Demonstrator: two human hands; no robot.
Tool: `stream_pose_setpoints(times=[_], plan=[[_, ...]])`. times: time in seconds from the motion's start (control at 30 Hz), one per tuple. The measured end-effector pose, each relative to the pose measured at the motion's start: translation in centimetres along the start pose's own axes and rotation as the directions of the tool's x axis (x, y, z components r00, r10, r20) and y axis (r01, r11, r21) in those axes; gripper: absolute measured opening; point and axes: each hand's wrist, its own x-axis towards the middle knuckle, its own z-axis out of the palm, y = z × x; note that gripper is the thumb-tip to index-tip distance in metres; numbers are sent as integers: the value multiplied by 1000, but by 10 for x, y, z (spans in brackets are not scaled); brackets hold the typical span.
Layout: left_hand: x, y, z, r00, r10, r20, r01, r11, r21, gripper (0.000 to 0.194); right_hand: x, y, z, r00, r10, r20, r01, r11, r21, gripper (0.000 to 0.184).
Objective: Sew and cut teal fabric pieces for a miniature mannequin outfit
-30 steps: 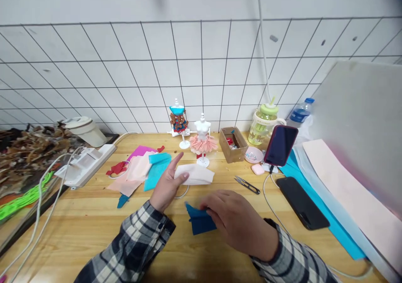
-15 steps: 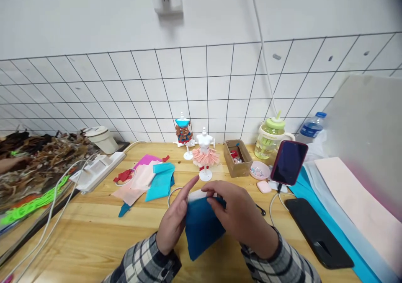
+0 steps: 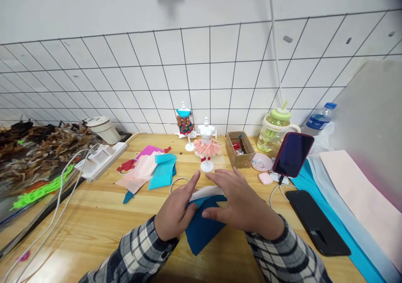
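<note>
A small stack of thin folded sheets, dark blue (image 3: 205, 226) in front with lighter blue and white layers behind, is tilted above the table before me. I cannot tell whether they are cloth or paper. My left hand (image 3: 177, 209) grips the stack's upper left side, thumb bent over the front and forefinger pointing up behind. At the upper right corner is my right hand (image 3: 240, 203), its thumb and fingers spread apart, with the thumb lying across the dark blue face. Just beyond stands a white mini dress form (image 3: 206, 133) wearing a pink ruffled skirt (image 3: 207, 148).
Behind is a second dressed form (image 3: 184, 123). Left lie pink and turquoise sheets (image 3: 163, 172), a power strip (image 3: 102, 159) and cables. Right are a cardboard box (image 3: 241, 159), bead dish (image 3: 261, 162), green-lidded bottle (image 3: 274, 130), propped phone (image 3: 292, 154) and black phone (image 3: 317, 222).
My left thumb has bent onto the front of the sheets. My right fingers have spread from a pinch at the top edge. The layers have fanned slightly, and the camera has tilted down.
</note>
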Motion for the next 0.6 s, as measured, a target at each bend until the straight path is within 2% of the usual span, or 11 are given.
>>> stream_pose_setpoints(times=[0.1, 0.23, 0.37, 0.47, 0.6], plan=[[3, 6, -1, 997, -74, 7, 73, 997, 14, 73, 5, 1, 1, 998, 64, -11, -63, 997, 51, 19], [7, 9, 0, 971, -237, -40, 233, 969, -79, 65, 10, 0, 0, 997, 34, -68, -26, 992, 122, 3], [10, 7, 0, 928, -372, -32, 353, 901, -254, 28, 11, 0, -1, 996, -37, -75, 47, 989, 142, 15], [11, 7, 0, 906, -421, -45, 393, 877, -278, 27, 10, -1, 1, 992, -35, -118, 48, 992, 113, 15], [12, 13, 0, 928, -372, -29, 361, 914, -184, 27, 9, -4, 4, 985, 13, -172, 11, 990, 139, 20]])
